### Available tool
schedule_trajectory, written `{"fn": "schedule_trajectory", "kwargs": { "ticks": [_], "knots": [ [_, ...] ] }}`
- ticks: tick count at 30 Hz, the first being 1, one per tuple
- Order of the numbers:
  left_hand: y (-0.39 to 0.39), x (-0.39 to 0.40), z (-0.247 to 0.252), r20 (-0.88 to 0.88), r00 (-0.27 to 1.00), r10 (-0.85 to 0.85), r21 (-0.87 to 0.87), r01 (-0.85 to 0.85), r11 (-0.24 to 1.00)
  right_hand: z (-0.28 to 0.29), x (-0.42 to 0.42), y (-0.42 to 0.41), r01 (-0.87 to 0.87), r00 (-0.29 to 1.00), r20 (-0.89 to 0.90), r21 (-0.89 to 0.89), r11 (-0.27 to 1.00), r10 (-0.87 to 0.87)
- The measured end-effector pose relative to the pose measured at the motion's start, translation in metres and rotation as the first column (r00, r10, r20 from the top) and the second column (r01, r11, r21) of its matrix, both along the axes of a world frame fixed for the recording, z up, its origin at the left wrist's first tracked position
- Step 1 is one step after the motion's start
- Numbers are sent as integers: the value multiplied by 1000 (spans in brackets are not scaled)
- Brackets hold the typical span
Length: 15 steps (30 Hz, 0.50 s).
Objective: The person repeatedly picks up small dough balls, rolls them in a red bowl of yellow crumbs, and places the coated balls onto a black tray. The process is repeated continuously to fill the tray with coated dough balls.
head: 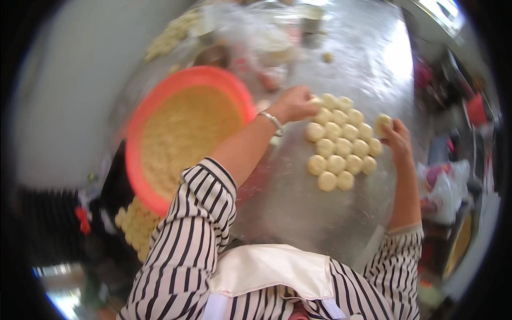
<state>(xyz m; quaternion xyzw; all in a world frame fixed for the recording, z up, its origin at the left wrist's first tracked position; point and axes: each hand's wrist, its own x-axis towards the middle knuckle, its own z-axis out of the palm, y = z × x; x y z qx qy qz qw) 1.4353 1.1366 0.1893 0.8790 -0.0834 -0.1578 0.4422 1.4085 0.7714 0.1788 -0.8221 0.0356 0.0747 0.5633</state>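
Note:
Flattened pale dough rounds (343, 147) lie in close rows on a shiny metal worktop (288, 208). At the far left corner of these rows, my left hand (296, 104) has its fingers closed on a dough round (315, 100), which they partly cover. My right hand (398, 140) grips another dough round (383, 123) between thumb and fingers, just off the right edge of the group. Beneath my left forearm stands a large red plastic basin (134, 150) with a yellow, crumbly mass (190, 136) inside.
More dough pieces (138, 230) sit low at the left, below the basin; others (172, 34) lie at the far left. Clear plastic bags (256, 34), a metal bowl (212, 56) and a small dough lump (328, 57) are farther back. A white plastic bag (444, 192) is at the right.

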Motion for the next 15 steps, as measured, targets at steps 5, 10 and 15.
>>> {"fn": "schedule_trajectory", "kwargs": {
  "ticks": [5,10,15],
  "knots": [
    [100,-90,104,80,978,194,-411,-145,900,60,-32,96,-281,959,23,215,935,283],
    [244,-191,127,416,712,566,13,-627,779,95,-49,271,-598,801,102,94,796,590],
    [307,-233,58,473,863,177,578,-456,677,50,-76,430,-536,493,423,-541,648,761]
  ]
}}
